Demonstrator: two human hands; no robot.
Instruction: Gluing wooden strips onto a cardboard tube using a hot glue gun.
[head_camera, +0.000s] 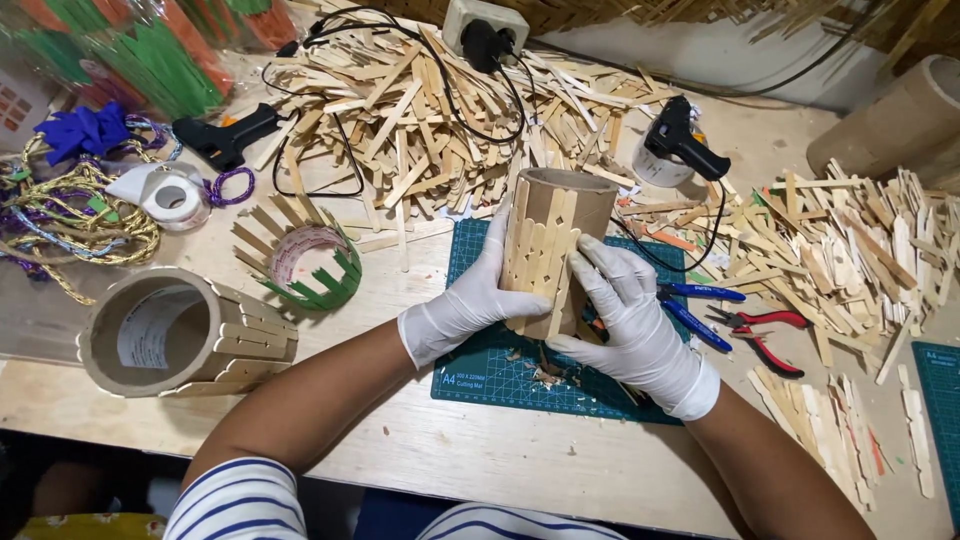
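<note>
The left hand (470, 300) wears a white glove and wraps around the left side of a tube (553, 245). The right hand (635, 320), also in a white glove, lies flat on the tube's right side with its fingers pressed on the sticks glued there. So the tube stands between both hands, on a green mat (480, 375). The mat lies on the worktop (460, 460), right under the hands.

Just right of the right hand lie blue pliers (700, 310) and red pliers (765, 335). Far behind the hands is a big pile of sticks (420, 110). A black glue gun (680, 140) sits behind the right hand.

Left of the left hand stands a small ring (305, 262) with green and plain sticks around it. Farther left lies another tube (180, 335) on its side, and a tape roll (172, 197) is behind that.
</note>
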